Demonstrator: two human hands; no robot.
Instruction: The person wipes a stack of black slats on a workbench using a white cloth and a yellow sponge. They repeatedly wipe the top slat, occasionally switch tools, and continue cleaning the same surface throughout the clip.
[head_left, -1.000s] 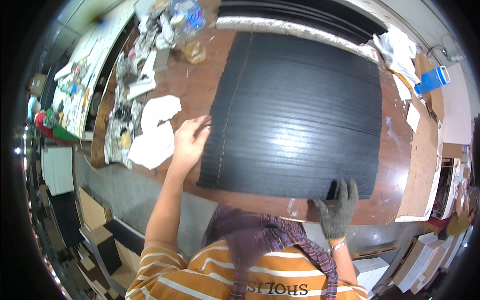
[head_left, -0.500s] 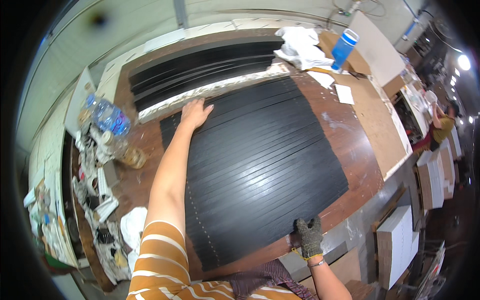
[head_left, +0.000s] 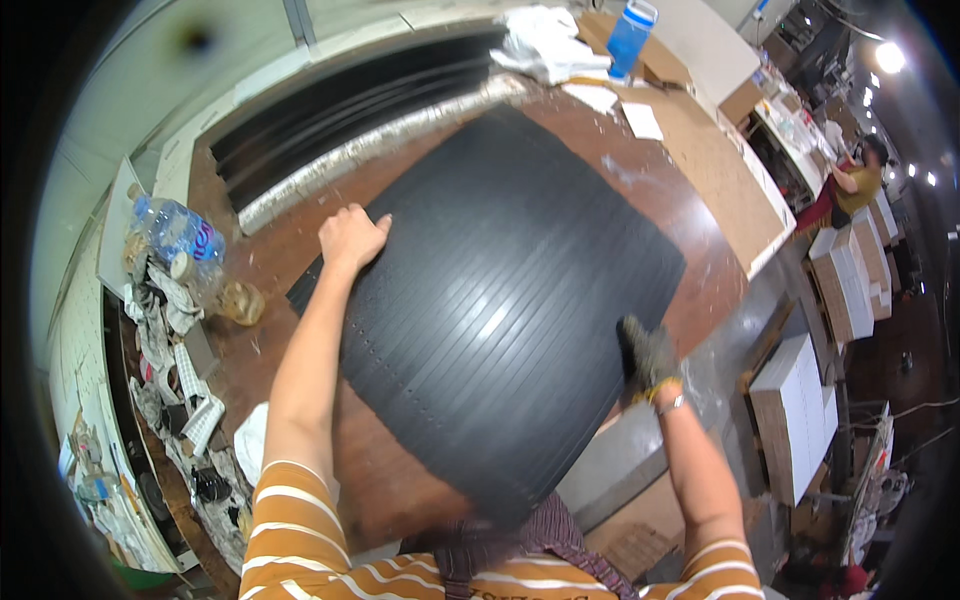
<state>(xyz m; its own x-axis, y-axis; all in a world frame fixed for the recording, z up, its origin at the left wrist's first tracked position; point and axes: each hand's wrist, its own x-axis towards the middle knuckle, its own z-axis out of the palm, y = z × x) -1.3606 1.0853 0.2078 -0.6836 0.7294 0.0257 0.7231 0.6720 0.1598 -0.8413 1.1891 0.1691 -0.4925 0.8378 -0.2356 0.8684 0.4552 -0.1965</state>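
A broad layer of black flat strips (head_left: 500, 300), laid side by side, lies turned at an angle over the brown table, its near corner close to my apron. My bare left hand (head_left: 355, 240) grips its left edge, with the fingers curled and the thumb over the strips. On the right edge is my right hand (head_left: 648, 355) in a dark knitted glove, closed about the strips; some of its fingers are hidden. Beyond them, more black strips (head_left: 340, 110) are piled behind a pale, worn bar (head_left: 370, 160).
Plastic bottles (head_left: 185, 235) and crumpled rags (head_left: 175, 310) line the left side. A blue bottle (head_left: 630, 40) and white cloth (head_left: 548, 45) stand at the back, near cardboard (head_left: 710, 170). White-topped board stacks (head_left: 795, 420) are at right; another person (head_left: 855, 185) is farther off.
The layer of black strips has turned on the table, its near edge swinging toward me. My right hand has moved up and right with it; my left hand keeps at the left edge.
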